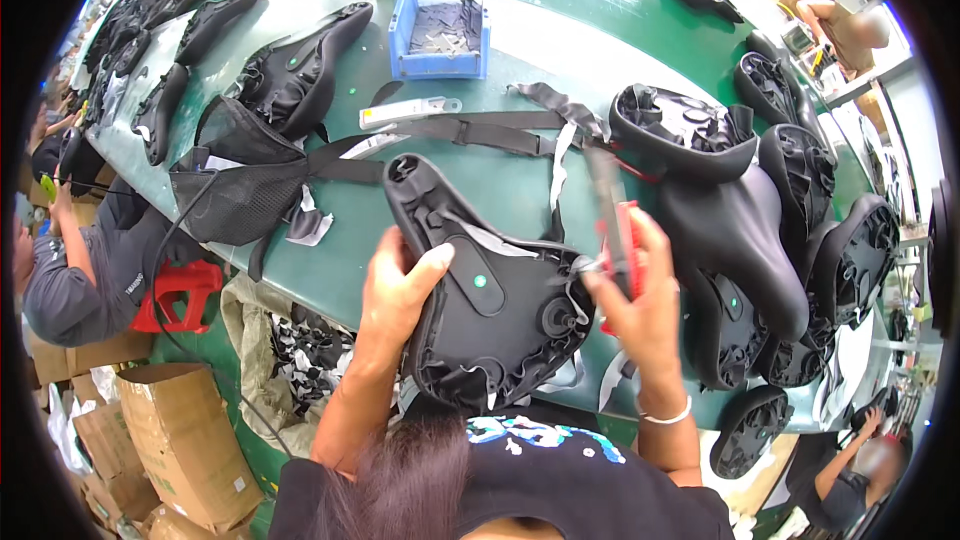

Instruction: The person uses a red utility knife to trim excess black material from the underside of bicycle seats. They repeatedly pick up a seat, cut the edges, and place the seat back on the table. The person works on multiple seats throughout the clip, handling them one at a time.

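Observation:
A black bicycle saddle (470, 325) lies underside up in front of me, its narrow nose pointing away and its folded cover edge showing round the rim. My left hand (400, 285) is closed on its left side, thumb over the edge. On the right, my right hand (640, 290) grips a red-handled tool (622, 245) with a greyish upper part; motion blur hides its exact kind. The thumb and fingertips of that hand are at the saddle's right rim, by the gathered cover edge.
A blue bin (440, 64) with dark scraps stands at the far middle. Nearer are a white-and-yellow cutter (410, 112), black straps (490, 134) and a black mesh bag (245, 190). More saddles (735, 220) are piled at right. A sack of scraps (250, 340) stands below the left table edge.

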`<state>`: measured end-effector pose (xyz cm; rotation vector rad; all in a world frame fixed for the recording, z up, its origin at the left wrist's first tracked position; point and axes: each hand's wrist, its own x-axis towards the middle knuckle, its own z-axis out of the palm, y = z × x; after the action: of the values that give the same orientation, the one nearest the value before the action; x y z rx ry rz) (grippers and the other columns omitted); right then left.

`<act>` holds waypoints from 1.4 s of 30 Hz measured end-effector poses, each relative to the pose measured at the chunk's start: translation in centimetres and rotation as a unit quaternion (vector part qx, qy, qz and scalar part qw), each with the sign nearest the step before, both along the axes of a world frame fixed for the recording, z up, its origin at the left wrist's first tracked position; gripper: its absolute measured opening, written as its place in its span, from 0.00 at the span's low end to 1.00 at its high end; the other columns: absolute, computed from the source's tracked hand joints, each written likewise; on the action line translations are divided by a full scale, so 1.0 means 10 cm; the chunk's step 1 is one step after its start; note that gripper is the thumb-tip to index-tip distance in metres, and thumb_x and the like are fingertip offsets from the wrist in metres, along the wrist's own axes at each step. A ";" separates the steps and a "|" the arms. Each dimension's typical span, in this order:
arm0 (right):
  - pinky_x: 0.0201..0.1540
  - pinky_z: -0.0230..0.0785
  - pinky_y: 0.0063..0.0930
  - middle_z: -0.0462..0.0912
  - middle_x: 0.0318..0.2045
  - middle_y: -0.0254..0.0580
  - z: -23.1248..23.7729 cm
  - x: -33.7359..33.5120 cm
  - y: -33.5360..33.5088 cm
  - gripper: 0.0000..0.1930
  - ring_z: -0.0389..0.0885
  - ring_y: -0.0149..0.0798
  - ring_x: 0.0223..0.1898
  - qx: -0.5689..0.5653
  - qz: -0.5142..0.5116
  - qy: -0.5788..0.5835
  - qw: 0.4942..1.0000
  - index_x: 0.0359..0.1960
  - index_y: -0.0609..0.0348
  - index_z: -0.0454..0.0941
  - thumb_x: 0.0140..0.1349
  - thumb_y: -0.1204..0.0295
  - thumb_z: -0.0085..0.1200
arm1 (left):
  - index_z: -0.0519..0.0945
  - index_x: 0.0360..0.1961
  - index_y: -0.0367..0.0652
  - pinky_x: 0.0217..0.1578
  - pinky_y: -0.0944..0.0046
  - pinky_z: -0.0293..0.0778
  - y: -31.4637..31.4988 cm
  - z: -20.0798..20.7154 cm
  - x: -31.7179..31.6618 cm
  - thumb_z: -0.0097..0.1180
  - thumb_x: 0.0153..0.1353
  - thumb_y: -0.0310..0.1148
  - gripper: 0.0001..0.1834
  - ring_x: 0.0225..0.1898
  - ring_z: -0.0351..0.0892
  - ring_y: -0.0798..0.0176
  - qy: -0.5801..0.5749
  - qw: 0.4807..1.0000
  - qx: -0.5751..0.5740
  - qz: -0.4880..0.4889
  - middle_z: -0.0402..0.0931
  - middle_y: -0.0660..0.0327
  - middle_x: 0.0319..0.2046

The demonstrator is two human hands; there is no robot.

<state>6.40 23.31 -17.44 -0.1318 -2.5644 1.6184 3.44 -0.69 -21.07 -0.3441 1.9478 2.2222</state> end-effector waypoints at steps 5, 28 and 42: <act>0.40 0.73 0.24 0.82 0.36 0.43 0.09 -0.17 0.06 0.29 0.78 0.28 0.32 -0.014 0.053 0.012 0.998 0.59 0.60 0.63 0.54 0.81 0.58 | 0.74 0.37 0.40 0.38 0.55 0.68 0.32 0.23 -0.12 0.64 0.48 0.36 0.18 0.38 0.72 0.54 0.386 0.812 -0.431 -0.082 0.72 0.57 0.31; 0.17 0.61 0.44 0.71 0.19 0.47 0.01 1.08 0.22 0.34 0.72 0.49 0.15 0.369 0.106 -0.075 0.920 0.66 0.45 0.61 0.56 0.75 0.54 | 0.70 0.23 0.40 0.21 0.72 0.67 0.48 0.22 -0.31 0.49 0.58 0.34 0.10 0.20 0.68 0.66 -0.070 0.890 0.439 -0.103 0.73 0.52 0.22; 0.19 0.62 0.40 0.72 0.16 0.42 0.16 0.66 0.00 0.28 0.72 0.45 0.15 0.483 0.142 -0.083 0.860 0.64 0.49 0.64 0.60 0.69 0.53 | 0.81 0.22 0.37 0.37 0.70 0.63 0.50 0.12 -0.99 0.58 0.62 0.36 0.15 0.34 0.71 0.71 0.156 0.984 -0.086 0.009 0.78 0.64 0.27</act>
<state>13.02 23.28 -15.89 0.2111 -3.2878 0.1786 -6.42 4.33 -19.90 -0.0331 2.3098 2.2347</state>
